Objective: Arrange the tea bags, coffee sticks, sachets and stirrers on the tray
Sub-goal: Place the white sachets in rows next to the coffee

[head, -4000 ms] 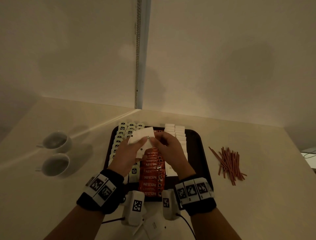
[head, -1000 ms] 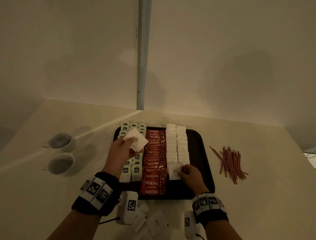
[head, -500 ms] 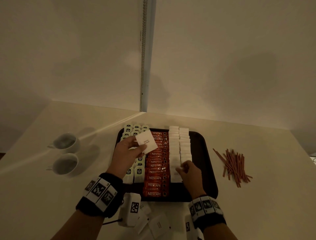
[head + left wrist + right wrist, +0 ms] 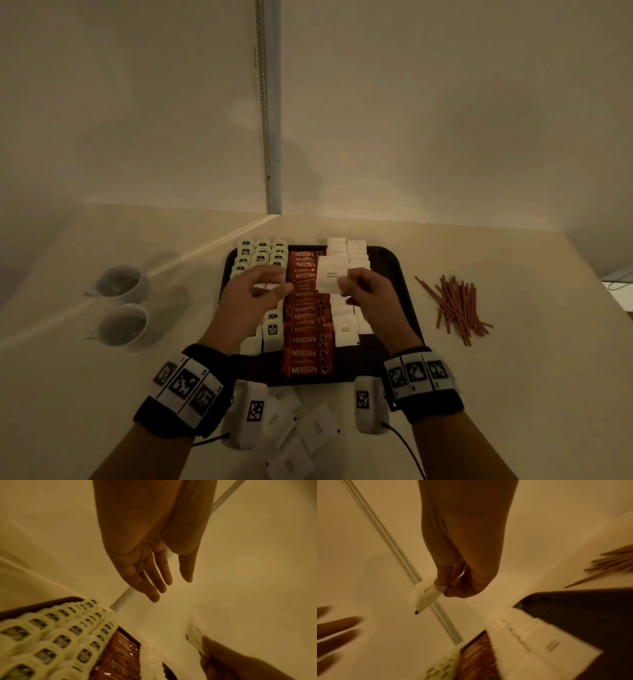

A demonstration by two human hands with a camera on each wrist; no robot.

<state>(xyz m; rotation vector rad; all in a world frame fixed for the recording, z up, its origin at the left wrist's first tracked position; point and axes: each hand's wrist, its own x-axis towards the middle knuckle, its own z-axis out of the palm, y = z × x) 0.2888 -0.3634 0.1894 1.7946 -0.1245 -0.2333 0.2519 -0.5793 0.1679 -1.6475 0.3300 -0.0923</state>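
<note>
Head view: dark tray (image 4: 404,291) on the table (image 4: 513,394). On it, tea bags (image 4: 272,334) in rows at its left, red coffee sticks (image 4: 305,353) down its middle, white sachets (image 4: 346,330) right of the sticks. Right hand (image 4: 371,294) over the tray, thumb and fingers pinching one sachet (image 4: 329,279) held above the coffee sticks. Left hand (image 4: 248,301) over the tea bags, fingers loose and spread; something white shows at the fingertips, cannot tell if it is held. Stirrers (image 4: 455,308) in a loose pile on the table, right of the tray, apart from it. Loose sachets (image 4: 317,426) on the table just in front of the tray. Two cups (image 4: 123,305) left of the tray.

Left wrist view: left hand (image 4: 149,555) open, fingers (image 4: 154,577) straight, slightly apart, holding nothing, above the tea bags (image 4: 56,639).

Right wrist view: right hand (image 4: 462,574) fingertips clamped on the sachet (image 4: 426,596) corner, above the tray (image 4: 582,612). Blurred.
</note>
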